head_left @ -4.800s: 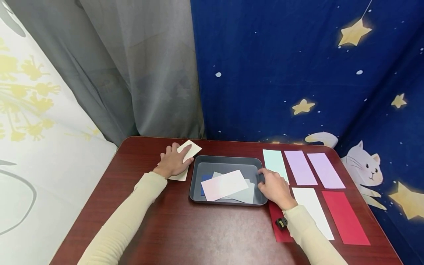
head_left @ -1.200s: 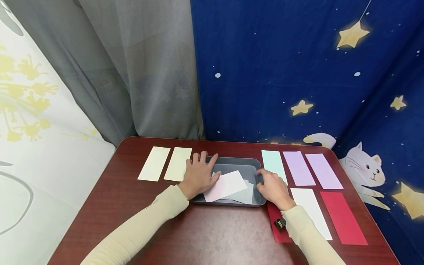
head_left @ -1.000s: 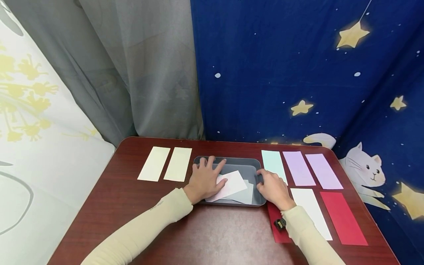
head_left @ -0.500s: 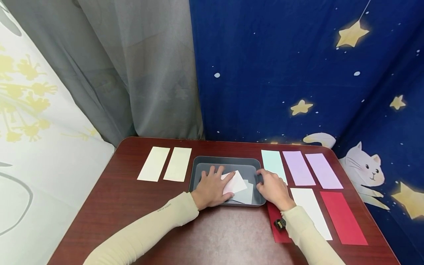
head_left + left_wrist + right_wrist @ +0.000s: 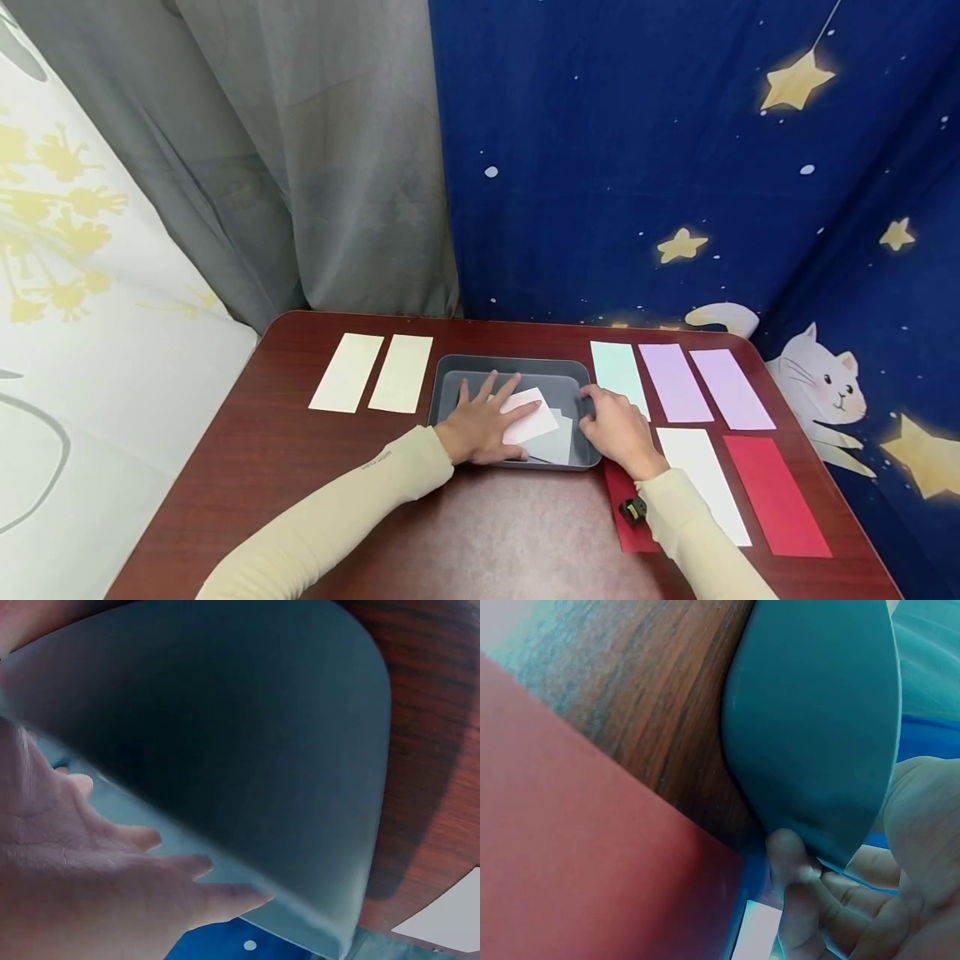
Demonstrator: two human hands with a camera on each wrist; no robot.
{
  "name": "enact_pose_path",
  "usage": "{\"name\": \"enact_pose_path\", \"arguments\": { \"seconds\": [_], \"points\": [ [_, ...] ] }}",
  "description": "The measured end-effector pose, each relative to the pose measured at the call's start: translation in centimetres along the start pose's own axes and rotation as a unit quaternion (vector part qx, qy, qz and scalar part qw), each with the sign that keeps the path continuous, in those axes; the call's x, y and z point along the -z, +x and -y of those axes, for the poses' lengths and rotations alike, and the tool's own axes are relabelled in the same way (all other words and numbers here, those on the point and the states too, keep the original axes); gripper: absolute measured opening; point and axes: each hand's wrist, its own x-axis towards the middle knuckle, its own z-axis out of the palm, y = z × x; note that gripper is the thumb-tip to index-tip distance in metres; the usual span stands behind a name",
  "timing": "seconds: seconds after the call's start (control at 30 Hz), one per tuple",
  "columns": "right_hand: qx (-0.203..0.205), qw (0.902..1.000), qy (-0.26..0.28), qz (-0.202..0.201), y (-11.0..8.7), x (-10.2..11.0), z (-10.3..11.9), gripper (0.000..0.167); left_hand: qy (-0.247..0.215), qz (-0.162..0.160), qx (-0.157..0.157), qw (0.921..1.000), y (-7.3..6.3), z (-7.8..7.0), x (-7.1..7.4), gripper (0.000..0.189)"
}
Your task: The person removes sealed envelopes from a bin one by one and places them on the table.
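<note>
A dark grey tray (image 5: 564,385) stands on the table, holding several loose paper cards. Inside it, my left hand (image 5: 480,427) lies with fingers spread over a pinkish-white card (image 5: 538,410) and covers part of the pile. Pale grey cards (image 5: 553,447) show from under that one. My right hand (image 5: 619,427) grips the tray's right side; in the right wrist view its fingers (image 5: 786,859) curl round the tray wall (image 5: 810,727). The left wrist view has the tray wall (image 5: 247,735) in front of the left hand (image 5: 90,885), so the palm's contact with the cards is hidden.
Left of the tray lie two cream cards (image 5: 347,372). To its right are a mint card (image 5: 619,371), two lilac cards (image 5: 677,383), a white card (image 5: 705,479), a red card (image 5: 777,497) and a dark red card (image 5: 617,496) partly under the right arm. Curtains hang behind the table (image 5: 525,533).
The cream cards, overlapping under my left hand earlier, now lie side by side. My left hand has moved right and nearer into the tray onto the pinkish-white card. The right hand stays put.
</note>
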Motion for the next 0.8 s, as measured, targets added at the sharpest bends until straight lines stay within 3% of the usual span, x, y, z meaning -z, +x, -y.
{"name": "enact_pose_path", "arguments": {
  "seconds": [0.17, 0.5, 0.8],
  "points": [
    [0.003, 1.0, -0.002, -0.004, 0.05, 0.04, 0.03, 0.042, -0.015, 0.015, 0.001, 0.9998, 0.11, 0.26, -0.16, 0.08],
    [0.0, 1.0, -0.006, 0.001, -0.01, -0.07, 0.07, 0.042, 0.005, 0.051, 0.01, 0.9986, 0.15, 0.16, -0.22, 0.086],
    [0.0, 1.0, -0.008, 0.001, -0.02, 0.05, 0.16, 0.042, -0.037, 0.04, 0.0, 0.9985, 0.23, 0.38, -0.54, 0.084]
  ]
}}
